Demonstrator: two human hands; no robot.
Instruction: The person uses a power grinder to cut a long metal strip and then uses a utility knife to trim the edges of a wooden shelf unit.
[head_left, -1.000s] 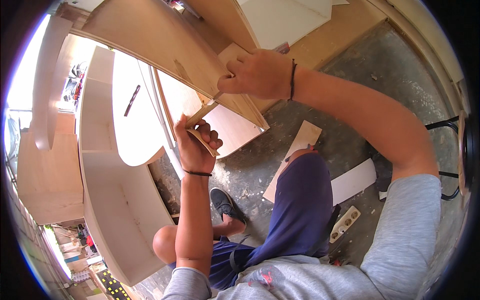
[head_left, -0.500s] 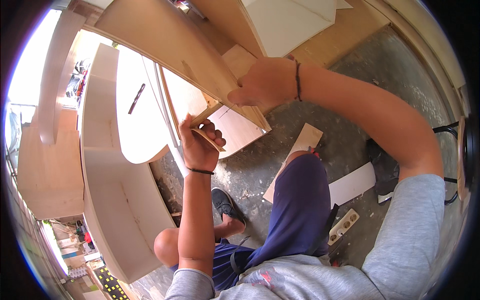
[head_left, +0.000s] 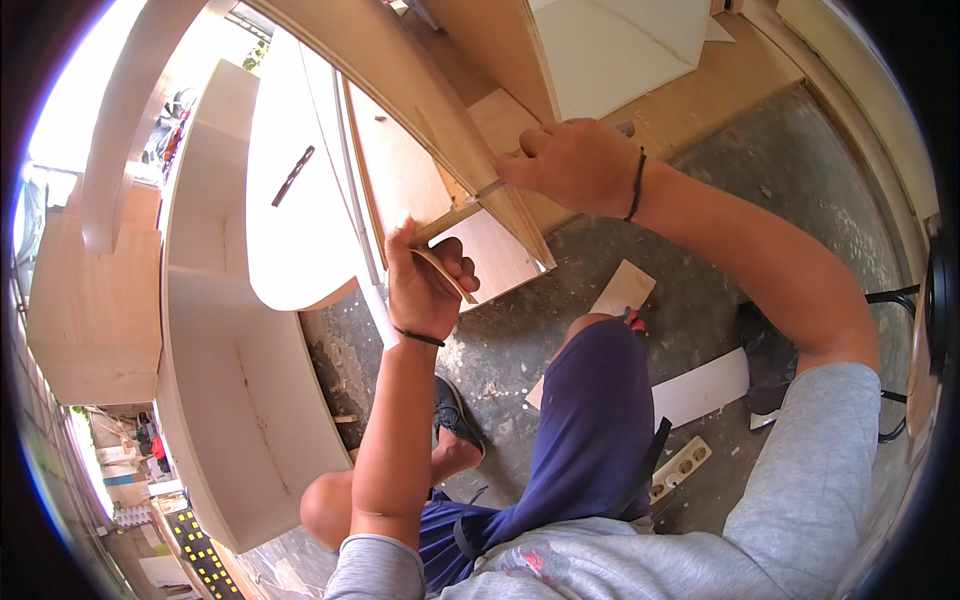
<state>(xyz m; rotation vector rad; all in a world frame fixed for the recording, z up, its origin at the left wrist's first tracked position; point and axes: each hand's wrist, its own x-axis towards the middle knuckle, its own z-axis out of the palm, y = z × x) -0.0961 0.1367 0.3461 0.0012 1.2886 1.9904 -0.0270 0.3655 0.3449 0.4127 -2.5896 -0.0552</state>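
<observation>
My left hand [head_left: 430,285] is closed around a thin, curved wood strip [head_left: 443,272]. Its thumb rests against a narrow wooden crosspiece [head_left: 447,218] of the cabinet frame. Above and to the right, my right hand [head_left: 575,168] is a fist around what looks like a screwdriver; only its handle end [head_left: 625,129] shows at the back of the fist. A thin shaft seems to point from the knuckles toward the long wooden panel [head_left: 400,95], beside the crosspiece. The fingers hide most of this tool.
White curved shelving [head_left: 265,420] stands at left beside a white rounded panel [head_left: 290,235] bearing a dark slim object [head_left: 293,176]. On the floor lie a wood offcut [head_left: 625,287], a white board [head_left: 705,390] and a power strip [head_left: 682,470]. A white-faced panel [head_left: 620,50] is at the top.
The view has shifted, so the cabinet and both hands appear further right. My right fist has turned slightly, showing the tool's handle end more clearly. My left hand keeps its hold on the strip.
</observation>
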